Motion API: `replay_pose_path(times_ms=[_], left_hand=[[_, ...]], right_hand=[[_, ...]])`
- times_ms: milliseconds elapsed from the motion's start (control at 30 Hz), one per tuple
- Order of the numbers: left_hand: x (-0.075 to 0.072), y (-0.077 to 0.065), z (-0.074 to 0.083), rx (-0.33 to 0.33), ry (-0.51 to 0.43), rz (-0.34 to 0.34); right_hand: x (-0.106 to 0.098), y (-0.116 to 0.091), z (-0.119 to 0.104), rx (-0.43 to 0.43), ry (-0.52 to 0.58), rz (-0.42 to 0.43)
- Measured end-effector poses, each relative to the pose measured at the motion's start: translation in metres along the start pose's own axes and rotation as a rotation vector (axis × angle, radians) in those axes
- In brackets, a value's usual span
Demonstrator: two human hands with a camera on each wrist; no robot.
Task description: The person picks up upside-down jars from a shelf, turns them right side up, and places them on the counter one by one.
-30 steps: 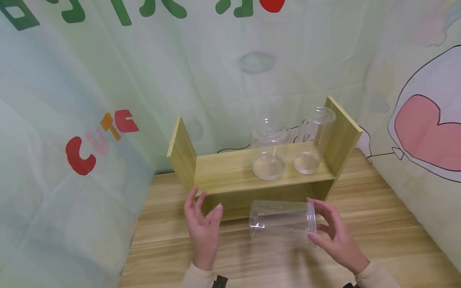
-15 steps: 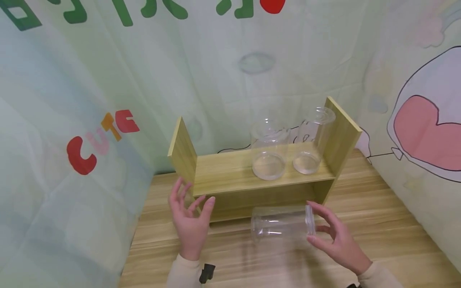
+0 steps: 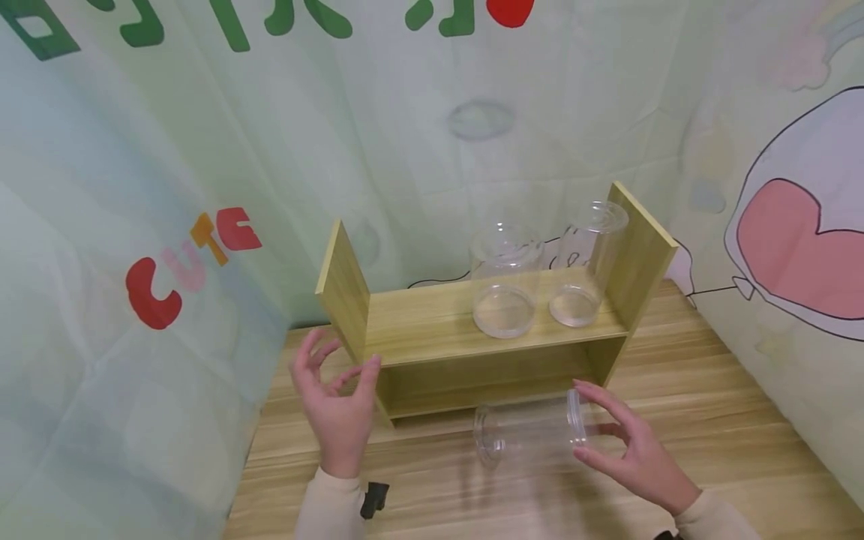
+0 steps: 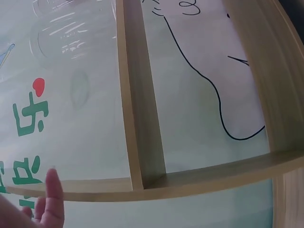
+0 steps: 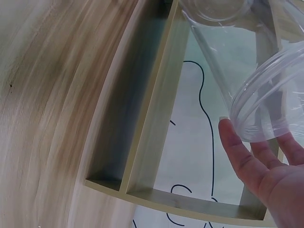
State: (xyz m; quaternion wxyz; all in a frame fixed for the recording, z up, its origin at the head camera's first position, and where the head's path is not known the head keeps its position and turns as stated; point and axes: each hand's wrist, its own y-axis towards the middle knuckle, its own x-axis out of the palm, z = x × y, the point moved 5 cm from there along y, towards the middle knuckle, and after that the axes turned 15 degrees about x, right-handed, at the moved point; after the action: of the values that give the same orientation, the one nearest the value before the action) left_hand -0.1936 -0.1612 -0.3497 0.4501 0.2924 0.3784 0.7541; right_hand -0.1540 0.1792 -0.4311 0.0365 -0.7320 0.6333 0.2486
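Observation:
My right hand (image 3: 637, 454) holds a clear plastic jar (image 3: 533, 431) on its side in front of the wooden shelf (image 3: 425, 322). Its fingers and thumb grip the ringed end at the right, while the other end points left. In the right wrist view the jar (image 5: 228, 52) is see-through, with fingertips (image 5: 230, 135) against its ridged rim. My left hand (image 3: 340, 424) is raised at the shelf's left front corner, fingers loosely bent and apart, holding nothing. The left wrist view catches only its fingers (image 4: 53, 202) beside the shelf edge.
Two clear jars, a wider one (image 3: 502, 311) and a narrower one (image 3: 577, 304), stand upright on the upper board toward the right. A low compartment (image 3: 486, 375) opens below it. Printed cloth (image 3: 405, 150) hangs behind the wood-grain table (image 3: 432, 495).
My left hand has moved left, away from the jar, to the shelf's left corner. The jar in my right hand has dipped slightly and turned a little.

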Motion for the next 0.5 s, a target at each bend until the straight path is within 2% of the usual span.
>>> replay_pose_path(times_ms=[300,500], left_hand=[[-0.003,0.012,0.000,0.023,0.072,0.009],[-0.003,0.018,0.000,0.046,0.103,-0.013]], right_hand=[[-0.003,0.000,-0.005,-0.019,-0.138,0.015],[-0.001,-0.001,0.014,0.036,-0.207,0.001]])
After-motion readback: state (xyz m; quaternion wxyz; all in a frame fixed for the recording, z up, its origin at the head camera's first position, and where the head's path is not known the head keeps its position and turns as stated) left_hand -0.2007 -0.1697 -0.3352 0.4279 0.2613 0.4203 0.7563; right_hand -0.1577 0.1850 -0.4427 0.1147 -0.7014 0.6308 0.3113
